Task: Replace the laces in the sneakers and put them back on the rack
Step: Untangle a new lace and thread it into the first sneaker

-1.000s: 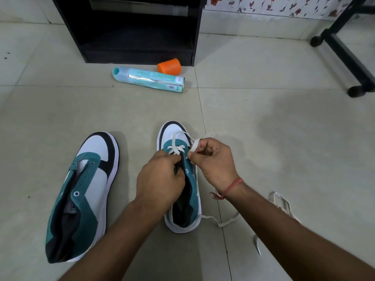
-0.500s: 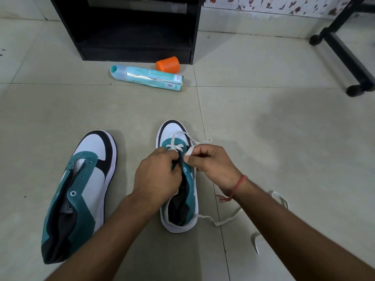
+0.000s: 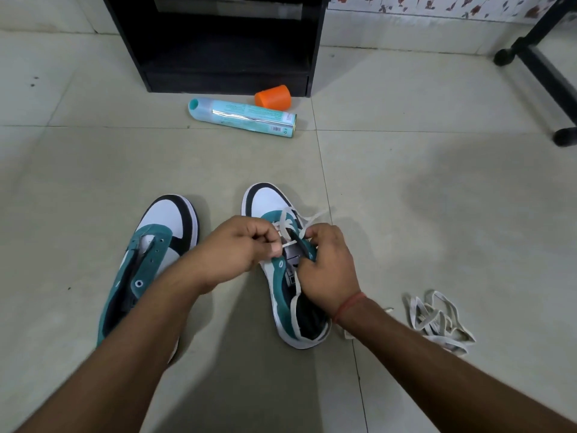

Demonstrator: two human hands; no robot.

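The sneaker you are lacing [image 3: 274,214] sits on the tiled floor [image 3: 437,198] straight in front of you, toe pointing away, its white toe cap and black trim clear of your hands and its teal upper partly under them. A white lace [image 3: 288,221] crosses the lowest eyelets near the toe, and part of it runs back along the tongue and loops round the heel of the shoe. Your left hand [image 3: 237,248] has its fingers curled, pinching the tip of the lace just beside the left row of eyelets. Your right hand [image 3: 327,270], with a red thread [image 3: 349,303] at the wrist, is curled over the right side of the upper, its fingertips closed on the lace near the eyelets. The two hands are close together above the shoe, almost touching. The second sneaker [image 3: 156,260] lies to the left, near the first but apart from it, with no lace in its eyelets; your left forearm crosses over its heel end. To the right of your right forearm, a loose pile of white lace [image 3: 437,320] lies on the tiles. Farther off, a teal spray can [image 3: 243,117] lies on its side with an orange cap [image 3: 273,96] just behind it, both in front of the black rack [image 3: 224,42]. A black frame on castors [image 3: 549,76] stands at the far right.
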